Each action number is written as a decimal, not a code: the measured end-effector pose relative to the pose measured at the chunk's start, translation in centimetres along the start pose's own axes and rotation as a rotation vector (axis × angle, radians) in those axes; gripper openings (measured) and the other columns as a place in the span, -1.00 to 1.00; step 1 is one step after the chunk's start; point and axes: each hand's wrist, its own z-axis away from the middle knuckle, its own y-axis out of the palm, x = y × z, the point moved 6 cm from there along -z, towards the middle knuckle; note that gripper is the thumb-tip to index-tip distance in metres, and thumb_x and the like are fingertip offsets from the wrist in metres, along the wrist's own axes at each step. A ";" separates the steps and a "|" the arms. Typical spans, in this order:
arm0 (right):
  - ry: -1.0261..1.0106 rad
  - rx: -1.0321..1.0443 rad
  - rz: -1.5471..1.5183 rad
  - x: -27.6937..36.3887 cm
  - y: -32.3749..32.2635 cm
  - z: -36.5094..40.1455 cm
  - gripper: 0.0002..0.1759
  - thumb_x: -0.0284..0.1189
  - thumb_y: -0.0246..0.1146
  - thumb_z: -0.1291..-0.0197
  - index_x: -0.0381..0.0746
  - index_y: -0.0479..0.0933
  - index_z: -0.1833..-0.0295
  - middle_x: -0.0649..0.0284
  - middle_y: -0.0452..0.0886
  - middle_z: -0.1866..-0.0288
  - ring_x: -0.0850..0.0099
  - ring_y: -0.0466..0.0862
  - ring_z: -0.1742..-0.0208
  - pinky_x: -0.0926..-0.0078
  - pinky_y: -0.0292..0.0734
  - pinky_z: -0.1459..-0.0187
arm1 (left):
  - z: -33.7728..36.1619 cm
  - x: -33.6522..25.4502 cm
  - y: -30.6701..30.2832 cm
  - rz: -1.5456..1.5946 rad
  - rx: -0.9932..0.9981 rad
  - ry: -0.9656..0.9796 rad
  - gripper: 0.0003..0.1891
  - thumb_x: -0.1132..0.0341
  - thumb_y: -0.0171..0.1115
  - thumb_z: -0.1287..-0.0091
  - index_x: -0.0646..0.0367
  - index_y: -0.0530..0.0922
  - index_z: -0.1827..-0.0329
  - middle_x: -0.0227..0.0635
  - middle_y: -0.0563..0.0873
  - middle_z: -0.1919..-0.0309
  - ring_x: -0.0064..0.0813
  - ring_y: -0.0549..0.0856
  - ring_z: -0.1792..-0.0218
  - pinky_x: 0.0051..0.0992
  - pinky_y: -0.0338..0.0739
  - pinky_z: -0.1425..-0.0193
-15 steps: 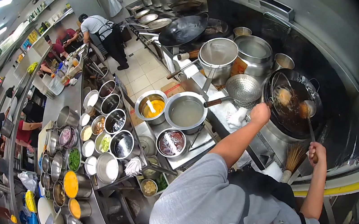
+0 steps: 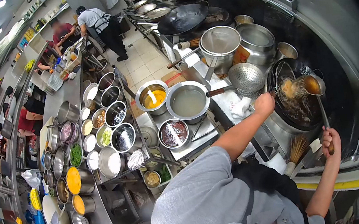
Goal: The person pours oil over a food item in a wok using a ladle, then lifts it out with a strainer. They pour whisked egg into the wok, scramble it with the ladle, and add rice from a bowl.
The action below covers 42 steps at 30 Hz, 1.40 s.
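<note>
My left hand (image 2: 264, 104) is closed around the handle of a wire strainer (image 2: 283, 70) at the near-left rim of a black wok (image 2: 310, 119). My right hand (image 2: 330, 139) grips the handle of a metal ladle (image 2: 313, 85). The ladle's bowl, tilted and holding brown liquid, is over the wok's right side. A golden frying piece of food (image 2: 291, 89) sits amid bubbling dark oil beside the ladle; the strainer partly surrounds it. How much of the strainer is under the oil cannot be seen.
A perforated skimmer (image 2: 246, 77) and a white cloth (image 2: 240, 108) lie left of the wok. A bamboo brush (image 2: 297, 150) is at the front. Behind stand a strainer-topped pot (image 2: 220, 41) and steel pots. Ingredient containers (image 2: 124, 137) fill the left counter. A bent-over co-worker (image 2: 98, 25) stands farther back.
The ladle has risen from the oil and tilted, now holding liquid, and my right hand has moved right. My left hand has shifted slightly up and right with the strainer.
</note>
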 end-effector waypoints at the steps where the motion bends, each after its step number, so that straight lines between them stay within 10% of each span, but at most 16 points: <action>1: -0.054 -0.068 0.067 0.3 0.9 0.3 -0.85 -0.43 0.14 -0.22 -0.29 0.47 0.17 0.46 0.40 0.62 0.75 0.29 0.78 0.78 0.15 0.84 | 0.1 -0.2 -0.3 0.000 -0.001 0.000 -0.69 0.22 0.12 -0.24 0.34 0.64 0.43 0.12 0.68 0.42 0.06 0.70 0.32 -0.11 0.59 0.14; 25: -0.969 -0.568 1.459 0.6 -4.7 -5.7 -0.88 -0.51 0.12 0.03 -0.36 0.46 0.39 0.14 0.50 0.65 0.38 0.50 0.73 0.44 0.29 0.71 | 0.3 -0.1 -0.7 -0.002 0.005 -0.018 -0.69 0.22 0.13 -0.26 0.32 0.64 0.44 0.10 0.68 0.43 0.06 0.69 0.33 -0.11 0.58 0.15; 30: -0.222 -0.318 0.887 -1.8 -5.8 -4.5 -0.88 -0.49 0.18 -0.07 -0.29 0.43 0.45 0.28 0.49 0.61 0.56 0.41 0.78 0.56 0.24 0.81 | 0.4 -0.2 -0.8 0.003 0.014 -0.030 -0.70 0.22 0.11 -0.26 0.32 0.63 0.43 0.10 0.68 0.42 0.07 0.69 0.33 -0.10 0.58 0.15; 33: 0.120 -0.132 -0.052 -2.8 -5.8 -3.4 -0.85 -0.46 0.14 -0.20 -0.35 0.46 0.25 0.44 0.37 0.66 0.75 0.27 0.78 0.80 0.13 0.82 | 0.5 -0.3 -0.7 0.002 0.013 -0.034 -0.69 0.23 0.10 -0.27 0.32 0.63 0.43 0.10 0.68 0.42 0.06 0.69 0.32 -0.10 0.58 0.16; 37: 0.137 -0.022 -0.240 -1.9 -4.8 -1.4 -0.71 -0.42 0.10 -0.26 -0.46 0.36 0.06 0.44 0.35 0.63 0.73 0.25 0.79 0.79 0.11 0.83 | 0.3 0.0 -0.6 -0.023 0.009 -0.057 -0.73 0.25 0.12 -0.23 0.29 0.65 0.43 0.10 0.68 0.41 0.06 0.69 0.33 -0.10 0.59 0.17; 42: -0.302 0.050 0.315 1.0 -1.0 3.3 -0.69 -0.34 0.11 -0.27 -0.33 0.47 0.00 0.64 0.13 0.73 0.76 0.01 0.83 0.71 -0.18 0.84 | -1.7 1.5 4.2 -0.188 0.014 0.253 -0.79 0.27 0.20 -0.13 0.20 0.68 0.52 -0.11 0.70 0.49 -0.19 0.72 0.41 -0.24 0.59 0.29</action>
